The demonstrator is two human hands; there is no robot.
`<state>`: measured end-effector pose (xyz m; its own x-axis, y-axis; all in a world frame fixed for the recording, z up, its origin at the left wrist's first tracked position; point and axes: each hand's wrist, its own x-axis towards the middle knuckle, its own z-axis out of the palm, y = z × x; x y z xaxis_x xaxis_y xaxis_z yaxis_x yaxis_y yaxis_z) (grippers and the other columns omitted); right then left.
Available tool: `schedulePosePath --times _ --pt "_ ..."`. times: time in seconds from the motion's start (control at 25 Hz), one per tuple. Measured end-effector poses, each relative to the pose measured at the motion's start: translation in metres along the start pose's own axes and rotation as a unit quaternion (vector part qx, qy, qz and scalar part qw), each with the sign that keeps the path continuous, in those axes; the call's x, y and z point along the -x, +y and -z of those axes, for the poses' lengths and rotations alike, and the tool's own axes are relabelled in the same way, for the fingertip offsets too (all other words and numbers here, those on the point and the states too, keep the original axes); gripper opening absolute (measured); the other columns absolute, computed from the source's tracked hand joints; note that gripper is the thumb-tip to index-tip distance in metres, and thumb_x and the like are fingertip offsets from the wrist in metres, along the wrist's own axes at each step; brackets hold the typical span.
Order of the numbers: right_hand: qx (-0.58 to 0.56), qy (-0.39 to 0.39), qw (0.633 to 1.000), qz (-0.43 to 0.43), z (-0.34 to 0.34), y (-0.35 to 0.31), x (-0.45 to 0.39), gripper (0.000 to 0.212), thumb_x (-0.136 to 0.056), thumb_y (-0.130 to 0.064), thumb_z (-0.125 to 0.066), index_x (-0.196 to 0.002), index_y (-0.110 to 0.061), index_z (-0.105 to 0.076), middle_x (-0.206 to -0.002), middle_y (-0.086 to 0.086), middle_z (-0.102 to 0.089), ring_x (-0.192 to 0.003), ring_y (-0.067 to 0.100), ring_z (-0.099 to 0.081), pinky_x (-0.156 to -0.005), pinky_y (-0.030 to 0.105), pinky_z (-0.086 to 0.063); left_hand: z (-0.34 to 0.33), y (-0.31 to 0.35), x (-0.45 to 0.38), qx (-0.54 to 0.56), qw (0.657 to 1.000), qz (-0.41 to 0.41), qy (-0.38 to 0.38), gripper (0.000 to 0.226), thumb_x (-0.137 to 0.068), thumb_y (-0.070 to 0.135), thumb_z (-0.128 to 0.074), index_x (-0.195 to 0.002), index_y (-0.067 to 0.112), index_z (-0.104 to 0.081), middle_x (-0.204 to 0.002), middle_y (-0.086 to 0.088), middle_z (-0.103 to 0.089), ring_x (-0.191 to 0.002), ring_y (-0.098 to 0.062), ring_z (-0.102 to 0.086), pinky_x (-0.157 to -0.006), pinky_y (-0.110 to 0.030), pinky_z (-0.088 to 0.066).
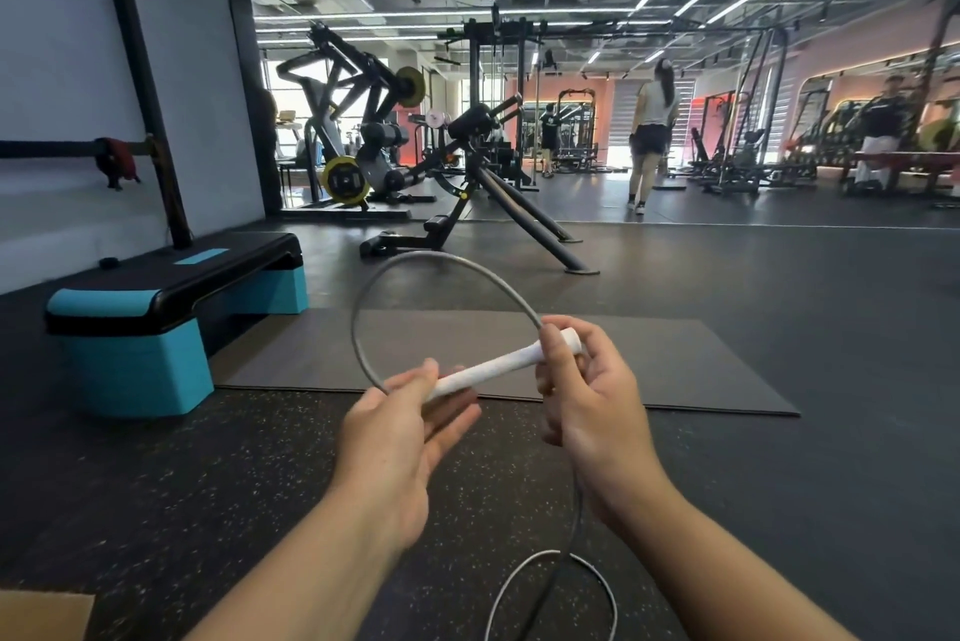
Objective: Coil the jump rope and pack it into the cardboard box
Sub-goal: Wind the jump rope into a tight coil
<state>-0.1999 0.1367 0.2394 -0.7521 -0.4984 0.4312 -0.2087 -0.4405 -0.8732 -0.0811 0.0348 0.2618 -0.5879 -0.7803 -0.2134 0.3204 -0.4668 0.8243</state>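
Observation:
I hold the jump rope's white handle between both hands, in front of me above the floor. My left hand grips the handle's near end. My right hand pinches the far end together with the grey cord. The grey cord arcs up in one loop from my left hand over to my right. More cord hangs below my right hand and curls on the floor near the bottom edge. A corner of the cardboard box shows at the bottom left.
A teal and black aerobic step stands to the left. A dark mat lies on the speckled rubber floor ahead. Weight machines fill the back. A person stands in the distance, and others stand farther off.

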Motion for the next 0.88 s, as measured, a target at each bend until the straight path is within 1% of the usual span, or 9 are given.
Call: schedulePosePath --times 0.16,0.28,0.36,0.4,0.44,0.52,0.64,0.8,0.88 --pt "0.058 -0.051 0.997 -0.023 0.013 -0.010 -0.015 0.019 -0.092 -0.043 -0.067 -0.092 -0.024 -0.062 -0.065 0.018 -0.043 -0.035 0.006 -0.027 -0.035 0.019 -0.024 0.018 0.012 0.001 -0.161 0.976 0.115 -0.088 0.044 -0.081 0.025 -0.077 -0.119 0.005 -0.070 -0.108 -0.013 -0.078 -0.099 -0.028 -0.073 -0.087 -0.046 -0.057" --pt "0.085 -0.087 0.992 -0.035 0.019 -0.021 -0.023 0.010 -0.099 -0.031 -0.065 -0.099 -0.021 -0.062 -0.068 0.024 -0.039 -0.038 0.007 -0.025 -0.035 0.020 -0.023 0.022 0.023 0.002 -0.357 0.931 -0.069 -0.019 0.093 -0.070 0.035 -0.087 -0.148 0.026 -0.039 -0.148 -0.008 -0.052 -0.128 -0.029 -0.054 -0.103 -0.050 -0.046" --pt "0.169 -0.134 0.976 0.007 0.019 -0.029 -0.026 0.015 -0.100 -0.027 -0.064 -0.113 -0.020 -0.063 -0.079 0.023 -0.056 -0.041 0.001 -0.044 -0.042 0.010 -0.033 0.013 0.036 0.005 -0.521 0.778 -0.351 -0.002 0.094 -0.080 0.040 -0.078 -0.153 0.041 -0.020 -0.160 0.006 -0.030 -0.143 -0.017 -0.033 -0.113 -0.044 -0.033" --pt "0.208 -0.160 0.965 0.024 0.017 -0.034 -0.026 0.021 -0.100 -0.025 -0.064 -0.121 -0.020 -0.061 -0.081 0.011 -0.061 -0.047 -0.003 -0.054 -0.046 0.009 -0.040 0.002 0.046 0.009 -0.558 0.704 -0.434 -0.059 0.083 -0.086 0.043 -0.071 -0.152 0.044 -0.021 -0.157 0.015 -0.032 -0.141 -0.009 -0.034 -0.113 -0.040 -0.032" --pt "0.231 -0.183 0.955 0.036 0.015 -0.037 -0.028 0.028 -0.101 -0.024 -0.063 -0.128 -0.019 -0.058 -0.086 0.002 -0.065 -0.055 -0.006 -0.060 -0.053 0.008 -0.044 -0.011 0.053 0.010 -0.570 0.682 -0.433 -0.147 0.072 -0.090 0.044 -0.064 -0.150 0.046 -0.023 -0.152 0.020 -0.038 -0.135 -0.004 -0.042 -0.111 -0.037 -0.035" --pt "0.233 -0.198 0.951 0.037 0.012 -0.039 -0.029 0.040 -0.101 -0.023 -0.062 -0.138 -0.022 -0.048 -0.098 -0.006 -0.074 -0.070 -0.005 -0.067 -0.064 0.011 -0.048 -0.031 0.058 0.005 -0.566 0.702 -0.328 -0.281 0.060 -0.097 0.041 -0.058 -0.147 0.049 -0.026 -0.138 0.020 -0.053 -0.105 -0.003 -0.066 -0.094 -0.033 -0.053" --pt "0.168 -0.175 0.970 -0.002 0.012 -0.044 -0.023 0.044 -0.101 -0.019 -0.062 -0.139 -0.023 -0.039 -0.068 -0.013 -0.074 -0.051 -0.003 -0.060 -0.050 0.009 -0.043 -0.036 0.057 -0.006 -0.552 0.707 -0.256 -0.360 0.059 -0.098 0.040 -0.058 -0.143 0.060 -0.027 -0.123 0.016 -0.058 -0.060 -0.004 -0.062 -0.057 -0.021 -0.050" --pt "0.122 -0.180 0.975 -0.040 0.014 -0.040 -0.018 0.047 -0.092 -0.029 -0.071 -0.131 -0.027 -0.044 -0.063 -0.001 -0.065 -0.046 0.006 -0.044 -0.043 0.017 -0.034 -0.030 0.051 -0.017 -0.586 0.671 -0.271 -0.366 0.059 -0.084 0.047 -0.073 -0.133 0.056 -0.042 -0.122 0.014 -0.061 -0.102 -0.004 -0.065 -0.096 -0.039 -0.052" --pt "0.109 -0.184 0.975 -0.053 0.015 -0.038 -0.020 0.052 -0.085 -0.037 -0.075 -0.129 -0.026 -0.049 -0.066 0.009 -0.063 -0.046 0.008 -0.048 -0.045 0.018 -0.036 -0.031 0.050 -0.019 -0.594 0.669 -0.272 -0.355 0.051 -0.082 0.051 -0.073 -0.124 0.043 -0.045 -0.120 0.015 -0.061 -0.105 -0.010 -0.065 -0.097 -0.043 -0.051"
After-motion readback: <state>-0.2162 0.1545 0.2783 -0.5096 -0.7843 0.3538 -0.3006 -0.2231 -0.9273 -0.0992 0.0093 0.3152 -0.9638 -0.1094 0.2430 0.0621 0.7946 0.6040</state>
